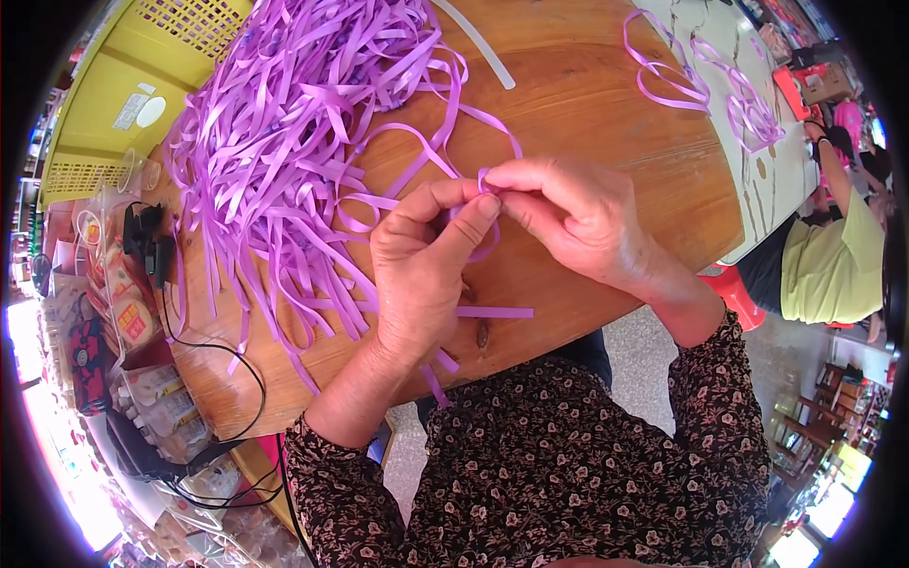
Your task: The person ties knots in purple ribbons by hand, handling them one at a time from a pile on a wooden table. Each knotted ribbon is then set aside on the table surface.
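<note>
Both of my hands meet over the wooden table (pixel 606 142), pinching a narrow purple ribbon (pixel 483 180) between them. My left hand (pixel 423 256) has thumb and forefinger pressed together on it. Opposite, my right hand (pixel 579 213) grips a small loop of the same ribbon at its fingertips. Whether a knot sits there is hidden by the fingers. A loose end (pixel 497 312) sticks out to the right below my left hand, and other ends hang over the table's near edge. To the left lies a large tangled heap of purple ribbons (pixel 284 123).
A yellow plastic basket (pixel 95 104) stands at the far left. A black cable (pixel 222 348) runs down the table's left side. More purple ribbons (pixel 753 118) lie on a white marbled table (pixel 720 38) at the right. Another person in a yellow-green top (pixel 833 265) is farther right.
</note>
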`<state>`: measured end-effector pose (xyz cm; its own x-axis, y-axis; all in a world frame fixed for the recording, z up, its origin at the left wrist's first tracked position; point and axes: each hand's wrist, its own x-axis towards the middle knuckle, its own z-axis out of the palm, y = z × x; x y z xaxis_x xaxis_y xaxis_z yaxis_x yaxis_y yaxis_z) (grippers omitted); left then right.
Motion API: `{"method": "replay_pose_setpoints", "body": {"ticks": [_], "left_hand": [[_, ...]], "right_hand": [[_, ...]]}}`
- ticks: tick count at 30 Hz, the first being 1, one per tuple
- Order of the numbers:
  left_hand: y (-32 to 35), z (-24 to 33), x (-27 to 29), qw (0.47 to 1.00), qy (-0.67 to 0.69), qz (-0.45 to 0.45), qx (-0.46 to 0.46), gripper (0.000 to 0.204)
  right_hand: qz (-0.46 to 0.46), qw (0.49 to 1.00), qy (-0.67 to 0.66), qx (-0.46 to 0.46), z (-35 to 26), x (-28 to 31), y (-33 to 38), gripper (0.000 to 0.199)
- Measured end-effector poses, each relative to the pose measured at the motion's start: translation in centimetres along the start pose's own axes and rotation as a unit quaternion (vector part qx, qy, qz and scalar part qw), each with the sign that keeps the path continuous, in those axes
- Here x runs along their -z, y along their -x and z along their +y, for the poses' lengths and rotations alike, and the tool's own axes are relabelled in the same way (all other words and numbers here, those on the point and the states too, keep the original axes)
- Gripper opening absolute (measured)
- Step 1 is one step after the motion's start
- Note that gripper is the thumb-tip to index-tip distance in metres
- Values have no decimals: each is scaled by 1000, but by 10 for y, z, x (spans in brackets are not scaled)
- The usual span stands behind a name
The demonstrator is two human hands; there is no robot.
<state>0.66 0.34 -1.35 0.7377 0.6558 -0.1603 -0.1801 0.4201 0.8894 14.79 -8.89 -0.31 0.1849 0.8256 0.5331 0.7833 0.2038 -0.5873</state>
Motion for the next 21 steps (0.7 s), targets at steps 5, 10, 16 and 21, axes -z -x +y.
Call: {"method": "replay_pose_setpoints", "body": {"ticks": [5, 10, 16, 21], "left_hand": [[0, 6, 3, 992, 112, -7, 59, 8], [2, 11, 4, 985, 148, -62, 64, 8], [0, 6, 8, 991, 109, -8, 80, 9], [1, 5, 5, 994, 80, 20, 70, 9]], "right_hand": [[-29, 951, -242, -190, -8, 5, -5, 21], [-62, 885, -396, -237, 1, 4, -5, 21], [-37, 998, -48, 35, 7, 0, -5, 24], [-3, 982, 70, 176, 16, -1, -7, 35]]}}
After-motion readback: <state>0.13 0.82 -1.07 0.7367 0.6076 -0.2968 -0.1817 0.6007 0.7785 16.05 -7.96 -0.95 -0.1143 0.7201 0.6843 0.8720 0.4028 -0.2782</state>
